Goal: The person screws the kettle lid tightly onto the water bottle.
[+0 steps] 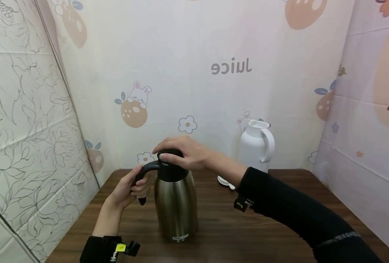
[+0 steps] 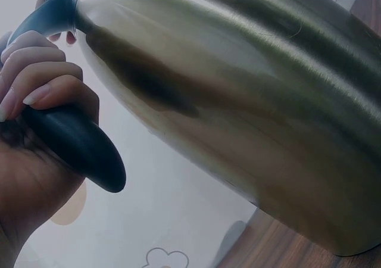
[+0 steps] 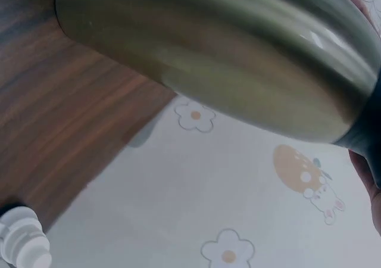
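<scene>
A steel thermos jug [image 1: 176, 208] with a brass-coloured sheen and a black top stands upright on the wooden table. My left hand [image 1: 126, 190] grips its black handle [image 1: 150, 167]; in the left wrist view the fingers [image 2: 65, 92] curl round the handle, whose rounded lower end sticks out below. Over the top, my right hand [image 1: 189, 152] holds the black lid [image 1: 174, 152], thumb across the near side and fingers over the far side, partly hiding it. The jug's body [image 3: 208, 53] fills the upper part of the right wrist view.
A white jug [image 1: 251, 144], its handle to the right, stands at the back right beyond my right forearm. Near it a white stopper-like piece [image 3: 27, 238] lies on the table [image 1: 234, 233], partly behind the forearm in the head view. Printed cloth hangs behind and at both sides.
</scene>
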Demonstrator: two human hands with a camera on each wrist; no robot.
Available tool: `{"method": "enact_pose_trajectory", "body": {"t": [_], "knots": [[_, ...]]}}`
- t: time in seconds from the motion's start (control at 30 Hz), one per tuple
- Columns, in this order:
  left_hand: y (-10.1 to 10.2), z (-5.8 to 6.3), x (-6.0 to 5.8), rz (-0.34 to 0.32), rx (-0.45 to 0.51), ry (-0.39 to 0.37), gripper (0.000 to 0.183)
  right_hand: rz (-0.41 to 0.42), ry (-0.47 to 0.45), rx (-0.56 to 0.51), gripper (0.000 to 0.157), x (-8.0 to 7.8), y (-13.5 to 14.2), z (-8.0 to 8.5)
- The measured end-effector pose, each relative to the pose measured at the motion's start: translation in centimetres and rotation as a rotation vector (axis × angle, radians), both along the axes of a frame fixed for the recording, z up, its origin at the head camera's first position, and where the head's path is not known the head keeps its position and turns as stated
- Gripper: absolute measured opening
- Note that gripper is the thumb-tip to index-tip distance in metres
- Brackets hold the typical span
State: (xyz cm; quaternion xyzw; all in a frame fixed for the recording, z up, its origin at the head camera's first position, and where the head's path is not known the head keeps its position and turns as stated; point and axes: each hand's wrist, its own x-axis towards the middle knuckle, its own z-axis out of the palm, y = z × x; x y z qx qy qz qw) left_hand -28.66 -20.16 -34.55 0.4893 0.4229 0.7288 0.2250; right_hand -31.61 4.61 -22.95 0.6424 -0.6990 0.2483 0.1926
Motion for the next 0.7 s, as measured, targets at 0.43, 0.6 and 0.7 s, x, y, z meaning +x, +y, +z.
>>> {"method": "enact_pose_trajectory", "body": {"t": [0.43, 0.6, 0.7], "knots": [[0.1, 0.0, 0.0, 0.019, -0.007, 0.007, 0.049, -0.099, 0.085, -0.007, 0.032, 0.3, -0.8, -0.9], [0.0, 0.0, 0.1, 0.027, -0.013, 0.009, 0.048, -0.217, 0.144, -0.027, 0.034, 1.1, -1.2, -1.1], [0.0, 0.0, 0.1, 0.033, -0.014, 0.012, 0.048, -0.334, 0.144, -0.054, 0.037, 2.0, -1.7, -1.3]]}}
